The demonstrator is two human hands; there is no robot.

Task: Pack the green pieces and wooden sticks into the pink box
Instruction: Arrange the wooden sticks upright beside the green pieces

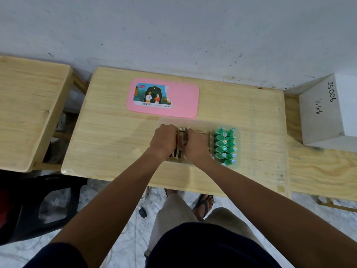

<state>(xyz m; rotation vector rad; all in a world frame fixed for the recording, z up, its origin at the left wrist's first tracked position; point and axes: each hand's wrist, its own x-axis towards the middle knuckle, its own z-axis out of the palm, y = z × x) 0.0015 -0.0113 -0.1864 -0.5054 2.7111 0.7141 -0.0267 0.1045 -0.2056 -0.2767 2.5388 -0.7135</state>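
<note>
A translucent box (pixel 238 151) lies on the wooden table (pixel 116 136) in front of me. Several green pieces (pixel 225 147) with shiny round stickers are packed in rows in its right end. Wooden sticks (pixel 200 130) fill its left and middle part. My left hand (pixel 164 141) and my right hand (pixel 195 146) are both down in the box, fingers closed around a bundle of wooden sticks (pixel 178 149) between them. The pink lid (pixel 163 98), with a picture label, lies flat on the table behind the box.
A white carton (pixel 326 113) marked JS006 stands at the right on a lower plank. A second wooden table (pixel 29 109) is at the left. A black plastic chair (pixel 38 206) is at the lower left. My legs and a sandalled foot are under the table edge.
</note>
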